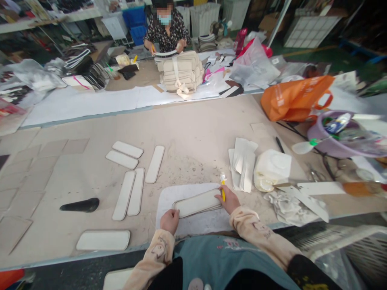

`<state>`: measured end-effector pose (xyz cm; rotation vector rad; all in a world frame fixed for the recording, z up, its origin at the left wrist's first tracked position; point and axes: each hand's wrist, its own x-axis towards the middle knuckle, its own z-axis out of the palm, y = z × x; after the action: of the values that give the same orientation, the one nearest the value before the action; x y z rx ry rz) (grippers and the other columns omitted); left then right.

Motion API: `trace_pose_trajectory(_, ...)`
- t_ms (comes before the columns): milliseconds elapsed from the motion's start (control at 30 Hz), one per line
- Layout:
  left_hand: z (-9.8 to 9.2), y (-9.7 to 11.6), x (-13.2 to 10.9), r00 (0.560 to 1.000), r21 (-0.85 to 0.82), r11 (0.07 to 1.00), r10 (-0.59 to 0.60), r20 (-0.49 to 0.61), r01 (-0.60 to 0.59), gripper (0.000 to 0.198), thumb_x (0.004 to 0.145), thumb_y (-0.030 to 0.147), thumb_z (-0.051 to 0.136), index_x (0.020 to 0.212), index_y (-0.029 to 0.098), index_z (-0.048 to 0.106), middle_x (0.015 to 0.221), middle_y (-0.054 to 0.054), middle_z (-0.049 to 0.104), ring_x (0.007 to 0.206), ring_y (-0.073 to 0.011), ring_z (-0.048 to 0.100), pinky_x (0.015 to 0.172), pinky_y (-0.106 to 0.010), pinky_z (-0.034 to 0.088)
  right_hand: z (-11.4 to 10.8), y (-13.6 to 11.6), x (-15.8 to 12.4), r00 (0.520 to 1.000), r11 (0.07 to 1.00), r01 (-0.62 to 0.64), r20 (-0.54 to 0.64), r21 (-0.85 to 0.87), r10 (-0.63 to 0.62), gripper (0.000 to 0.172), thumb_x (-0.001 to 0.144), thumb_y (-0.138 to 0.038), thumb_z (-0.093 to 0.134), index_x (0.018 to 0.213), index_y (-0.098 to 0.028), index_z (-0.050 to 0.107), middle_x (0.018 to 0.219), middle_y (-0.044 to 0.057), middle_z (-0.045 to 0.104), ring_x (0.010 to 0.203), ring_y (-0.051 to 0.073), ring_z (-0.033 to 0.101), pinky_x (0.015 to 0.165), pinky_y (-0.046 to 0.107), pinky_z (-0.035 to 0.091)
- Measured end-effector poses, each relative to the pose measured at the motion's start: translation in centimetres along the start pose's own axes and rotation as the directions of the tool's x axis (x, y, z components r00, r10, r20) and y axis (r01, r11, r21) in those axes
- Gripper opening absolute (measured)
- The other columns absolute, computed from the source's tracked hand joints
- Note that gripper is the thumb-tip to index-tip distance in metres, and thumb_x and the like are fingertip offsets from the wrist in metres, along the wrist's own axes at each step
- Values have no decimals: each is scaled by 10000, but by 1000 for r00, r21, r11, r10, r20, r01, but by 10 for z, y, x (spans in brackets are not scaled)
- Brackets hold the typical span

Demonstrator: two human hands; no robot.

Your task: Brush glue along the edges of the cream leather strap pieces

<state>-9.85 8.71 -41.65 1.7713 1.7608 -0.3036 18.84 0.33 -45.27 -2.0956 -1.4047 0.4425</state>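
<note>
A long cream panel with rounded corners and a dark edge (198, 203) lies tilted over at least one similar piece on a white sheet (166, 193). My left hand (169, 220) pinches its lower left end between thumb and fingers. At the upper right end, my right hand (229, 199) is closed on the panel's edge, and also holds a slim yellow-handled tool (223, 195) upright. The tool's tip looks whitish and is too blurred to name. Further left lie several similar cream panels (123, 195), some side by side, with another panel (103, 240) near the front edge.
A black, smooth, tapered object (80, 205) lies at left. To the right are stacked white strips (242, 164), a white plastic container (273, 167), crumpled cloth (288, 207), a purple basin (341, 141) and an orange bag (296, 98). Across the table, a co-worker (166, 30) handles a curved strip behind a tied bundle (182, 72).
</note>
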Motion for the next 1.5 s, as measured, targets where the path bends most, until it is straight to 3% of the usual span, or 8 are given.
trace_pose_trajectory(200, 1, 1, 0, 1000, 25, 1000, 12, -8, -12, 330, 900, 360, 398, 811, 162, 647, 763, -65, 698, 759, -176, 626, 647, -253, 353, -2, 0, -1, 999, 999, 30, -30, -37, -31, 223, 823, -313, 572, 1004, -196, 514, 903, 74, 658, 790, 245, 641, 705, 400, 528)
trace_pose_trajectory(333, 1, -1, 0, 1000, 37, 999, 25, -7, -25, 347, 894, 385, 392, 806, 170, 649, 779, -67, 699, 771, -188, 627, 642, -258, 356, -11, -7, -5, 985, 986, 155, -61, -69, -159, 169, 840, -280, 571, 986, -198, 555, 1073, 114, 648, 1044, 283, 570, 893, 471, 466)
trace_pose_trajectory(400, 1, -2, 1, 999, 36, 999, 35, -4, -35, 357, 890, 408, 386, 809, 179, 649, 790, -63, 700, 785, -194, 629, 645, -260, 362, -11, -16, -10, 936, 936, 348, -27, -59, -350, 118, 871, -236, 526, 976, -197, 562, 1196, 114, 603, 1193, 261, 481, 989, 463, 410)
trace_pose_trajectory(500, 1, -4, 3, 999, 36, 998, 41, 7, -41, 365, 885, 431, 377, 822, 195, 647, 786, -53, 702, 799, -203, 633, 654, -263, 372, 5, -35, -21, 782, 790, 612, 140, 10, -608, 143, 902, -241, 486, 1009, -184, 560, 1307, 113, 532, 1318, 221, 353, 1068, 445, 341)
trace_pose_trajectory(633, 0, -4, 5, 999, 51, 998, 39, 38, -41, 363, 888, 426, 369, 809, 197, 639, 770, -52, 703, 791, -208, 639, 657, -270, 380, 34, -45, -30, 662, 713, 696, 305, 88, -684, 261, 886, -373, 529, 1061, -182, 564, 1306, 116, 535, 1352, 209, 300, 1108, 445, 277)
trace_pose_trajectory(933, 2, 1, 3, 1000, 8, 1000, 15, -4, -15, 314, 891, 376, 407, 771, 179, 621, 732, -64, 690, 809, -221, 639, 660, -279, 381, 13, 8, -29, 819, 841, 540, 216, 25, -532, 275, 852, -244, 571, 1113, -164, 535, 1355, 168, 481, 1346, 258, 317, 1060, 532, 345)
trace_pose_trajectory(1167, 11, -5, 1, 993, -147, 988, -71, -89, 57, 181, 864, 327, 509, 930, 167, 558, 738, -29, 688, 740, -145, 651, 665, -227, 407, 17, 27, -34, 828, 838, 546, 152, 3, -540, 229, 881, -251, 529, 1097, -178, 552, 1325, 172, 506, 1319, 280, 366, 1039, 568, 374)
trace_pose_trajectory(1500, 14, -7, -2, 994, -373, 925, -99, -51, 73, 125, 863, 290, 510, 860, 170, 546, 710, -4, 674, 555, -98, 628, 521, -192, 433, 18, 29, -32, 832, 846, 528, 155, 78, -533, 199, 866, -256, 547, 1055, -211, 586, 1298, 134, 542, 1293, 286, 405, 1035, 579, 383)
